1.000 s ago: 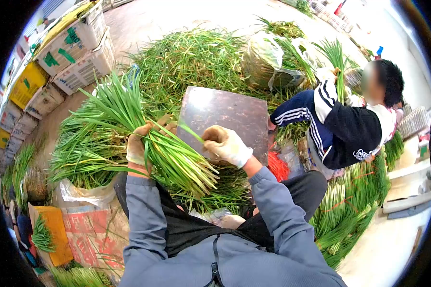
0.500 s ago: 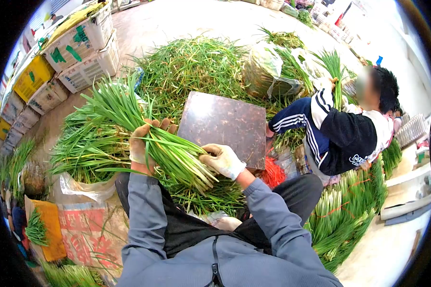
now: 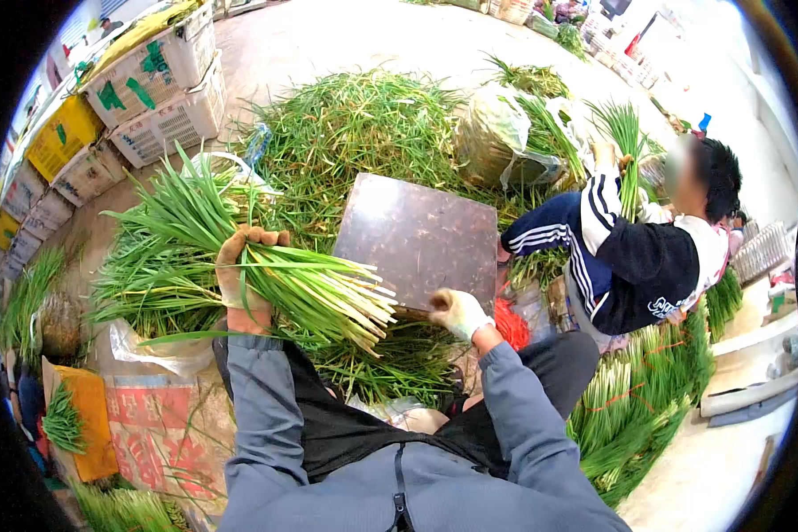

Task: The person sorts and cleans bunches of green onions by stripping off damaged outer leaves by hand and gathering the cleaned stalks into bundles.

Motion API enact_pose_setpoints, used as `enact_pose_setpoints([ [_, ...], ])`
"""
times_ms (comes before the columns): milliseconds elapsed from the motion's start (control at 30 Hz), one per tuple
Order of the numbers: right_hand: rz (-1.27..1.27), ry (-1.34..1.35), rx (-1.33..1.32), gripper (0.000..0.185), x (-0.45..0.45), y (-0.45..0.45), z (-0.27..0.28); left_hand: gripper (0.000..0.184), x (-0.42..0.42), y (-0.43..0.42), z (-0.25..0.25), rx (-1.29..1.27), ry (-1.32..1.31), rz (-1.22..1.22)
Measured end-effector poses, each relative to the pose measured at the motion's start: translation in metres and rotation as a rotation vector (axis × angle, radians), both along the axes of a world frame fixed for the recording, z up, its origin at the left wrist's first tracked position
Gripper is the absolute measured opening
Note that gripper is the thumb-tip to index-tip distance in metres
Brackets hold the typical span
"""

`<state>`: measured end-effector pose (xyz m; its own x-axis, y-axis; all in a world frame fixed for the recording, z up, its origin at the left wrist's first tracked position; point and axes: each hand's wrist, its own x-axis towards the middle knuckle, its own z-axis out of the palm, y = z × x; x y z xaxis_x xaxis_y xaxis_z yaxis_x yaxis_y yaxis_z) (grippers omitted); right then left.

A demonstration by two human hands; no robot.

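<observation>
A thick bunch of garlic chives (image 3: pixel 319 288) lies across my left hand (image 3: pixel 242 275), whose gloved fingers are wrapped around it. Its white stem ends point right and its leaves fan out to the upper left. My right hand (image 3: pixel 461 314), also gloved, is apart from the stems, at the front edge of a dark square board (image 3: pixel 417 232). The fingers there are curled together; whatever they may hold is too small to make out. Under the bunch, on the left, rests a pile of chives (image 3: pixel 151 284).
Loose leaves (image 3: pixel 355 133) are heaped behind the board. A seated person (image 3: pixel 652 257) on the right holds another bunch. Tied chives (image 3: pixel 634 399) lie by my right knee, near red ties (image 3: pixel 511 324). Stacked crates (image 3: pixel 173 124) stand at the upper left.
My right hand has left the stem ends and moved right, toward the board's front edge. My left hand and the bunch have shifted slightly left.
</observation>
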<state>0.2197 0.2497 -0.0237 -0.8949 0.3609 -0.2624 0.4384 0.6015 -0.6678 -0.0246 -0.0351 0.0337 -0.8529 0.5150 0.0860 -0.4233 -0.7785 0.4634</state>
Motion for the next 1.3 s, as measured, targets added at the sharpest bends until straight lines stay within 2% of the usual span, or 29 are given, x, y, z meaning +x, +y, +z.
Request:
enact_pose_setpoints([
  [33,-0.021,0.254,0.009,0.04,0.001,-0.012,0.008,0.014,0.002,0.001,-0.001,-0.005,-0.009,0.005],
  [100,-0.074,0.287,-0.294,0.045,-0.021,-0.032,0.047,0.014,0.004,0.005,0.001,-0.043,-0.033,0.055],
  [133,-0.012,0.319,-0.278,0.047,-0.032,-0.04,0.057,0.013,-0.001,0.007,-0.004,-0.03,0.006,0.023],
  [167,0.049,0.349,-0.26,0.048,-0.041,-0.048,0.061,0.013,0.003,0.01,0.0,-0.031,0.016,0.016],
  [267,-0.038,0.3,-0.722,0.044,-0.062,-0.067,0.065,0.018,0.011,0.021,0.005,0.026,-0.07,0.045],
  [367,-0.108,0.341,-0.881,0.039,-0.062,-0.065,0.061,0.018,0.012,0.019,0.006,-0.019,-0.026,0.077],
  [633,-0.073,0.416,-0.884,0.032,-0.036,-0.044,0.043,0.011,0.015,0.015,0.004,-0.016,-0.079,0.012],
  [733,-0.124,0.362,-0.763,0.025,-0.034,-0.042,0.04,0.009,0.015,0.014,0.001,0.022,-0.1,-0.04],
  [833,0.086,0.292,-0.621,0.02,-0.039,-0.051,0.05,0.01,0.021,0.019,0.0,0.031,-0.104,-0.07],
  [900,0.247,0.419,-0.723,0.015,-0.049,-0.059,0.049,0.01,0.024,0.022,-0.003,0.096,-0.14,-0.246],
  [967,0.2,0.414,-0.784,0.013,-0.054,-0.061,0.052,0.012,0.026,0.021,-0.004,0.097,-0.129,-0.274],
  [1033,0.107,0.383,-0.694,0.011,-0.06,-0.064,0.052,0.014,0.035,0.024,0.003,0.115,-0.164,-0.354],
  [1100,0.12,0.45,-0.539,0.012,-0.065,-0.062,0.043,0.01,0.038,0.028,0.003,0.107,-0.17,-0.411],
  [1167,-0.117,0.377,-0.458,0.012,-0.065,-0.058,0.037,0.01,0.041,0.025,0.003,0.035,-0.195,-0.361],
  [1200,-0.228,0.471,-0.525,0.011,-0.066,-0.053,0.034,0.01,0.04,0.024,0.002,0.035,-0.197,-0.359],
  [1267,-0.354,0.578,-0.375,0.011,-0.058,-0.034,0.031,0.011,0.032,0.02,0.001,0.069,-0.178,-0.331],
  [1300,-0.463,0.645,-0.581,0.01,-0.051,-0.022,0.022,0.011,0.029,0.018,0.0,0.079,-0.185,-0.272],
])
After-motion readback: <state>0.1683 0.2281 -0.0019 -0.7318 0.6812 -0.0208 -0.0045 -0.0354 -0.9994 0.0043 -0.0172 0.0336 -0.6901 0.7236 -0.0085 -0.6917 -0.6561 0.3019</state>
